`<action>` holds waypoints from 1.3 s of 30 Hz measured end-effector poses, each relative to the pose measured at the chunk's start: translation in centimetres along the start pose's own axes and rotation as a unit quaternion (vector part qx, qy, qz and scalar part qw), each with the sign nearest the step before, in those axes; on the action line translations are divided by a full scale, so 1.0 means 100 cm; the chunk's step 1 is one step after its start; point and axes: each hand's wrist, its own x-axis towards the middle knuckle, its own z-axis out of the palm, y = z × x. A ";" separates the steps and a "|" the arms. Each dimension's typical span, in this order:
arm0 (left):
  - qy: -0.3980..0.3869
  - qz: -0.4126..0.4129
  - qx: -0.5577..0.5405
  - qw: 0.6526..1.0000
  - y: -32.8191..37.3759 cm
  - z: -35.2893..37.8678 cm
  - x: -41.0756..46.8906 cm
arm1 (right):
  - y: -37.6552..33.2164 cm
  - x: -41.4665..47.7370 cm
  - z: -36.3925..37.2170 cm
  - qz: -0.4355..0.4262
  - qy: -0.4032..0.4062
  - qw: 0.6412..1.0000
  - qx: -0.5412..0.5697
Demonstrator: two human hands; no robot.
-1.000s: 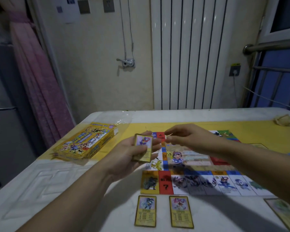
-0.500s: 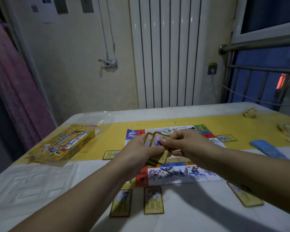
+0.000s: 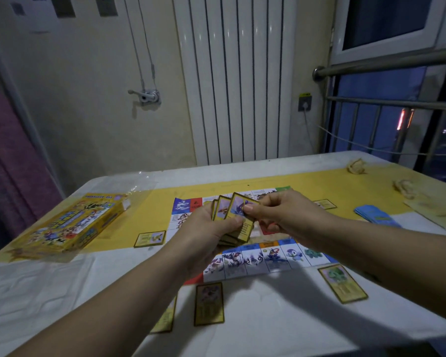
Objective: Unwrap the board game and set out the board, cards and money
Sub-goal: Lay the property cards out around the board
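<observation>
A white ribbed radiator (image 3: 232, 81) stands against the cream wall behind a white tabletop (image 3: 49, 292) crossed by a yellow cloth strip (image 3: 150, 210). The game board (image 3: 268, 257) lies unfolded at the middle, its far half on the yellow strip and its near row of picture squares on the white. Above the board, the left hand (image 3: 204, 235) grips a fanned stack of yellow-bordered cards (image 3: 240, 231), fingers curled under it and thumb across its face. The right hand (image 3: 286, 215) pinches the top card (image 3: 238, 206) by its right edge between thumb and forefinger, the other fingers curled beneath. Single cards lie face up around the board: one (image 3: 150, 239) at nine o'clock just off its left edge, one (image 3: 208, 304) at six o'clock, another (image 3: 343, 283) at four o'clock, and one (image 3: 325, 204) at two o'clock. A stack of blue play money (image 3: 373, 215) sits further out at two o'clock, well apart from the board. The yellow game box (image 3: 72, 225) rests at nine o'clock near the tabletop's left edge, with clear plastic wrap (image 3: 139, 188) just beside its far end. A crumpled paper scrap (image 3: 357, 166) lies at one o'clock.
</observation>
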 end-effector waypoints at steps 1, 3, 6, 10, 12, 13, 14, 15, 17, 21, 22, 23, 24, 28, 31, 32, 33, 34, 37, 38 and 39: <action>0.000 0.000 0.003 1.000 -0.001 0.000 0.000 | 0.001 0.000 0.000 -0.006 0.005 1.000 -0.011; -0.001 -0.004 -0.005 1.000 -0.002 0.000 0.000 | -0.001 0.001 -0.001 -0.016 -0.001 0.999 -0.028; -0.005 -0.014 -0.030 0.999 -0.006 0.000 -0.002 | 0.000 -0.002 -0.007 -0.022 -0.029 0.997 -0.061; 0.012 -0.013 -0.023 1.000 -0.017 -0.005 -0.006 | 0.015 -0.015 -0.027 0.007 -0.099 0.988 -0.117; 0.012 -0.019 0.025 0.999 -0.024 -0.010 -0.008 | 0.028 -0.021 -0.036 0.015 -0.115 0.968 -0.224; 0.009 -0.025 0.058 0.998 -0.027 -0.011 -0.009 | 0.035 -0.023 -0.037 0.022 -0.119 0.954 -0.276; 0.004 -0.029 0.100 0.995 -0.030 -0.011 -0.010 | 0.043 -0.025 -0.037 0.027 -0.118 0.940 -0.318; -0.004 -0.030 0.150 0.988 -0.032 -0.010 -0.011 | 0.050 -0.027 -0.036 0.025 -0.111 0.931 -0.348; -0.039 -0.012 0.279 0.959 -0.035 -0.006 -0.015 | 0.061 -0.030 -0.031 0.002 -0.084 0.915 -0.394; -0.114 0.107 0.568 0.808 -0.044 0.006 -0.018 | 0.072 -0.037 -0.026 -0.020 -0.029 0.878 -0.478; -0.130 0.112 0.603 0.779 -0.047 0.010 -0.018 | 0.073 -0.039 -0.026 -0.026 -0.020 0.870 -0.492; -0.144 0.116 0.627 0.757 -0.051 0.014 -0.019 | 0.073 -0.041 -0.025 -0.037 -0.010 0.865 -0.501; -0.155 0.123 0.644 0.739 -0.055 0.017 -0.021 | 0.072 -0.042 -0.027 -0.051 0.001 0.862 -0.504; -0.164 0.165 0.679 0.697 -0.063 0.031 -0.034 | 0.063 -0.047 -0.046 -0.072 0.017 0.855 -0.514; -0.160 0.174 0.696 0.678 -0.064 0.041 -0.036 | 0.059 -0.059 -0.063 -0.049 -0.007 0.825 -0.563; -0.160 0.175 0.701 0.673 -0.064 0.044 -0.036 | 0.061 -0.065 -0.066 -0.041 -0.015 0.816 -0.576; -0.160 0.173 0.704 0.671 -0.064 0.047 -0.035 | 0.065 -0.070 -0.068 -0.042 -0.022 0.806 -0.590; -0.160 0.168 0.707 0.668 -0.064 0.049 -0.033 | 0.069 -0.074 -0.068 -0.048 -0.030 0.796 -0.603; -0.168 0.150 0.718 0.659 -0.064 0.055 -0.030 | 0.080 -0.084 -0.066 -0.047 -0.052 0.788 -0.612; -0.171 0.146 0.722 0.654 -0.063 0.056 -0.029 | 0.082 -0.086 -0.065 -0.044 -0.055 0.790 -0.609; -0.173 0.144 0.726 0.650 -0.063 0.057 -0.029 | 0.084 -0.088 -0.065 -0.043 -0.054 0.791 -0.608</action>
